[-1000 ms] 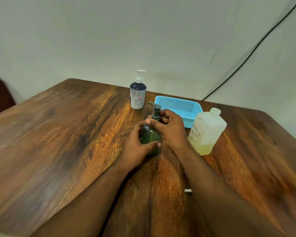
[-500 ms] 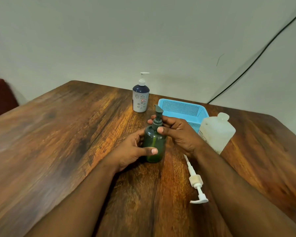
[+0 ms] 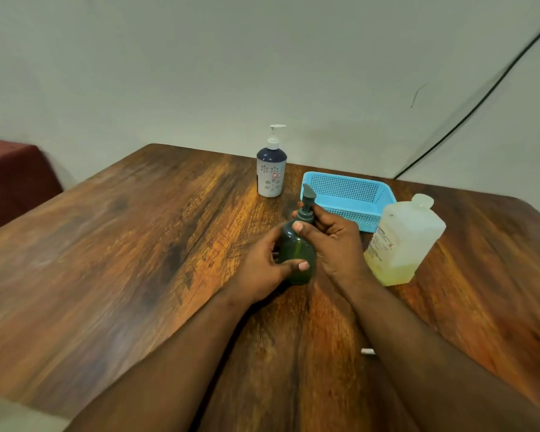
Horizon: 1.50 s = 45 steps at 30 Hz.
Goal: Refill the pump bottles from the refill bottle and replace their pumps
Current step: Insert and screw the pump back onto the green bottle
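Observation:
A dark green pump bottle (image 3: 296, 254) stands upright at the middle of the wooden table (image 3: 138, 260). My left hand (image 3: 262, 269) grips its body from the left. My right hand (image 3: 334, 238) pinches the collar of its green pump (image 3: 307, 204), whose nozzle points away and to the left. The translucent refill bottle (image 3: 402, 241), with a little yellow liquid at its bottom, stands capped just right of my right hand. A white and navy pump bottle (image 3: 271, 173) with its white pump fitted stands behind. A loose white pump (image 3: 368, 351) lies mostly hidden under my right forearm.
A light blue plastic basket (image 3: 349, 198) sits behind the green bottle, next to the refill bottle. A black cable (image 3: 480, 98) runs down the wall at the right. A dark red seat (image 3: 13, 179) stands beyond the table's left edge.
My right hand has shifted around the green pump's collar and the nozzle has turned. My forearm now covers most of the loose white pump. The view moved slightly.

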Each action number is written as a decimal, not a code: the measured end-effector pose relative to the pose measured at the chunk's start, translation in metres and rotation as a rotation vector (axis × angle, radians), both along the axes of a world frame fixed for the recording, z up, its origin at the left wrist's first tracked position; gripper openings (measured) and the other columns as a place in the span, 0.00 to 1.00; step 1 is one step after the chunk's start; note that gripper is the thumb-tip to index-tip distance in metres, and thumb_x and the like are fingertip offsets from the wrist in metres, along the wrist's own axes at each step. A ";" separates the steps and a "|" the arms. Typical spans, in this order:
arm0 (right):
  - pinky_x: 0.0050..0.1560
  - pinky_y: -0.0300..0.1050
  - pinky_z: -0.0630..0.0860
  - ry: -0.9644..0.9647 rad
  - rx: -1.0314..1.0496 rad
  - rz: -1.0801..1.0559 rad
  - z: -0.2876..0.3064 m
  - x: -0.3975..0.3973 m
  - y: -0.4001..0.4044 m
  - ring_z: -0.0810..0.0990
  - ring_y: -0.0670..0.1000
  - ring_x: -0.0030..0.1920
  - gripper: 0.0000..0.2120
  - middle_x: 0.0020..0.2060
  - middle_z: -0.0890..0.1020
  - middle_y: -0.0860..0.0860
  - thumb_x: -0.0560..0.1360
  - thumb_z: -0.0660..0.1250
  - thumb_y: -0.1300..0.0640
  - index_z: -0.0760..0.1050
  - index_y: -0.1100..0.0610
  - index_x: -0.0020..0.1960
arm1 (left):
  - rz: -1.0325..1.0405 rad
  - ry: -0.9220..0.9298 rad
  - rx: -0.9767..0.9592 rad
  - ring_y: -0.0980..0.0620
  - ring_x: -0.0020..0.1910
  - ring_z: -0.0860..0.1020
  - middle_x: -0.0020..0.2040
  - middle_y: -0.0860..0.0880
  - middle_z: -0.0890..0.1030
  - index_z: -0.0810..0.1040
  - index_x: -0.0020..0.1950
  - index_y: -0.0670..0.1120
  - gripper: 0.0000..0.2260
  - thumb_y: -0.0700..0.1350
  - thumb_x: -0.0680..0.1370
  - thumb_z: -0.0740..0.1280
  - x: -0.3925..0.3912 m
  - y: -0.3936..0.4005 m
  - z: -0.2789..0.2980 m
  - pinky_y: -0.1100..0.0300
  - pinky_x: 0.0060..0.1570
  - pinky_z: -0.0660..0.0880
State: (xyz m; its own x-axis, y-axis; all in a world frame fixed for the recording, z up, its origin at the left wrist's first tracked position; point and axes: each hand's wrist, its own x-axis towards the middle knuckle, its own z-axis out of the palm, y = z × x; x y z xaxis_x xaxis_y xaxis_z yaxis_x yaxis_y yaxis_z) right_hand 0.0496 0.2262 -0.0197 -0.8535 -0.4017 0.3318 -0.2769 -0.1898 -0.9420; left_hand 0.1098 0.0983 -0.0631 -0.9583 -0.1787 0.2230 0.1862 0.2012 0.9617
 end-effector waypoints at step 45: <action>0.56 0.50 0.80 0.163 0.457 -0.299 0.045 -0.242 0.086 0.84 0.54 0.49 0.14 0.47 0.85 0.54 0.67 0.77 0.63 0.81 0.60 0.52 | -0.356 -0.729 -1.309 0.37 0.72 0.62 0.72 0.46 0.61 0.56 0.75 0.65 0.50 0.49 0.62 0.83 -0.127 0.014 0.063 0.39 0.62 0.73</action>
